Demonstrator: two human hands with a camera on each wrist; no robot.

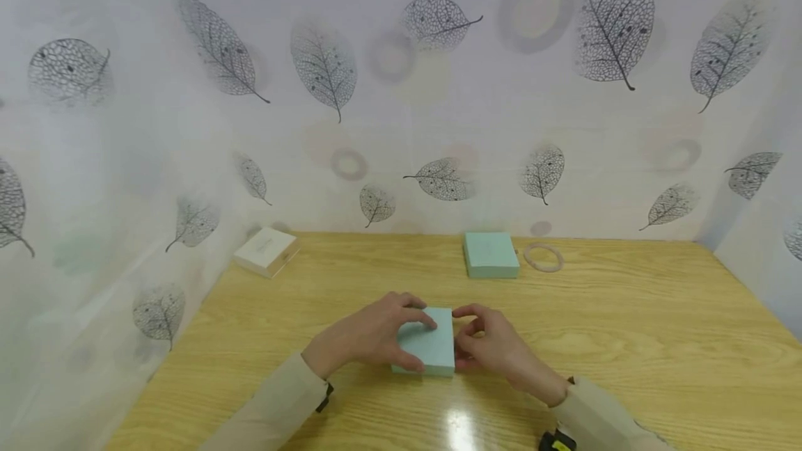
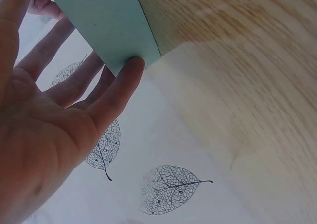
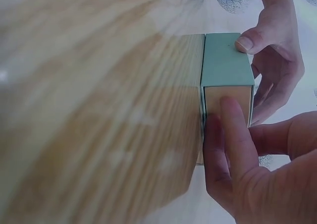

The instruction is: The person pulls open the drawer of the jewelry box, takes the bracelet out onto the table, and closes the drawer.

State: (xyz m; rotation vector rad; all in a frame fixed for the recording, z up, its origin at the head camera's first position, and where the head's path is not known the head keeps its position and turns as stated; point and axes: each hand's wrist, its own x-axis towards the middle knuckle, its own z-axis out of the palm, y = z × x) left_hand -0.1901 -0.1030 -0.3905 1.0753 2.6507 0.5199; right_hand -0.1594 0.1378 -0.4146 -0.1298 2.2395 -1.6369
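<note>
A mint-green box with a tan end face lies on the wooden table in front of me. My left hand holds it from the left, thumb on the near side and fingers reaching over the top toward the far side. In the left wrist view, a fingertip of the left hand presses the green side close to its edge. My right hand is at the box's right end. One digit of the right hand lies straight against the tan face, with another beside it near the table.
Behind, a second mint-green box stands near the back edge, with a pale pinkish ring to its right. A white box with a tan side sits at the back left. Leaf-patterned sheeting borders the table.
</note>
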